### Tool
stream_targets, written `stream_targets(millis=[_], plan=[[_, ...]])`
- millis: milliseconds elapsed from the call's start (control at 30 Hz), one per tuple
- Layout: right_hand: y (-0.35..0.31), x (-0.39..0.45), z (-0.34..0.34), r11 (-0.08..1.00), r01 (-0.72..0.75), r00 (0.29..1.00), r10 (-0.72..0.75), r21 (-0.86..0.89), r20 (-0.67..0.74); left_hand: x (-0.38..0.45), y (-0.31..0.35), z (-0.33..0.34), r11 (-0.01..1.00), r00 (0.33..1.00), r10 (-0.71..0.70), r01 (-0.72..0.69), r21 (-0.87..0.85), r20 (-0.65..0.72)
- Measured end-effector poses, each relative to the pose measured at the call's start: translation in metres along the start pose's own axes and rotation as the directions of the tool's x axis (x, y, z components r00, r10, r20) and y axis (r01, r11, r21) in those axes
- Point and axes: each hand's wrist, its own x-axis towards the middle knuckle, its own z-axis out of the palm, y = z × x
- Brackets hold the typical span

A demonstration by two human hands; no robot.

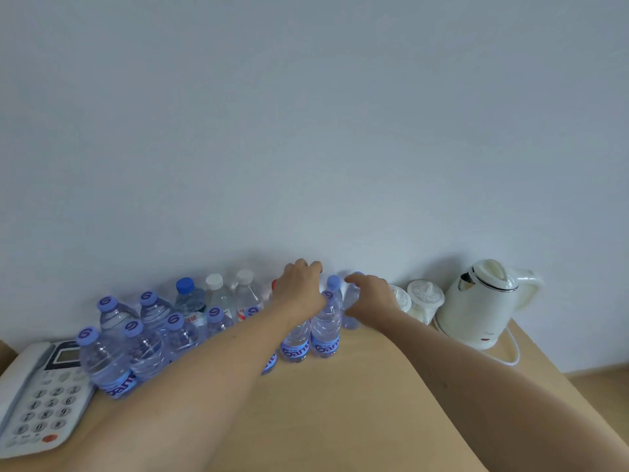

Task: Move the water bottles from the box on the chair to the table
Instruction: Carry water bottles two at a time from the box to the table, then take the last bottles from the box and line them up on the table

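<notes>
- The bottle (351,303) in the right hand (369,296) stands upright at the back of the table (357,396), near the wall, its long axis vertical.
- The right hand's fingers curl round its neck from the near right side.
- The left hand (299,287) curls over something hidden among the bottle rows (143,335); what it holds I cannot tell.
- A kettle (486,301) stands to the right, a telephone (37,396) at the left.

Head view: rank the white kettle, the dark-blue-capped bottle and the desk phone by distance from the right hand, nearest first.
From the right hand:
1. White kettle, to its right, by the wall.
2. Dark-blue-capped bottle, to its left, in the back row beyond the left hand.
3. Desk phone, far left, at the table's near corner.
</notes>
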Motion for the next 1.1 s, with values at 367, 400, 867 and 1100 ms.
stream_targets(millis=[367, 400, 867, 1100], plan=[[0.095, -0.096, -0.061, 0.934, -0.306, 0.943, 0.269, -0.186, -0.198, -0.015, 0.124, 0.028, 0.932, 0.932, 0.353, -0.358, 0.063, 0.078], [0.105, -0.107, -0.068, 0.925, -0.331, 0.931, 0.289, -0.185, -0.223, -0.020, 0.141, 0.030, 0.917, 0.917, 0.389, -0.395, 0.062, 0.086], [0.303, -0.361, -0.183, 0.759, -0.644, 0.722, 0.561, -0.097, -0.405, -0.162, 0.443, 0.107, 0.685, 0.672, 0.717, -0.728, -0.010, 0.186], [0.398, -0.522, -0.227, 0.623, -0.782, 0.559, 0.698, -0.006, -0.449, -0.270, 0.600, 0.151, 0.541, 0.507, 0.829, -0.834, -0.109, 0.237]])
